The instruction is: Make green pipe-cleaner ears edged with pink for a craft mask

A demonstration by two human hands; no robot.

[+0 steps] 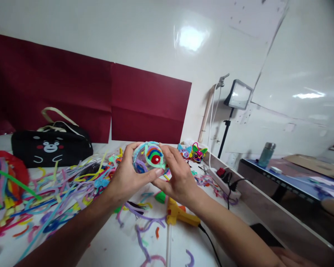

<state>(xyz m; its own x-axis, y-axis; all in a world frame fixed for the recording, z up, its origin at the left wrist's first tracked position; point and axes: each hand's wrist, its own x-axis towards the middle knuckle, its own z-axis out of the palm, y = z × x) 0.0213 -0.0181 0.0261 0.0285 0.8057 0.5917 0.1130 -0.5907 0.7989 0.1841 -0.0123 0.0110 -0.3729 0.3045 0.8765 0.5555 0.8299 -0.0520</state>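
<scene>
Above the white table, both of my hands hold a round pipe-cleaner craft [153,155]. It has a pale blue rim and an eye-like patch with rainbow arcs around a red centre and a small pearl-like bead. My left hand [129,174] grips the left and lower side, its thumb along the bottom. Around the right side, my right hand [178,172] has its fingers bent against the edge. Below my hands a yellow hot glue gun [179,214] lies on the table with a glue stick at its end.
Many loose pipe cleaners [80,185] cover the left of the table. A black bag [51,146] stands behind them. Two finished-looking colourful animal-face crafts [198,152] sit at the back right. A power strip [233,193] with cables lies along the right edge, near a lamp [239,95].
</scene>
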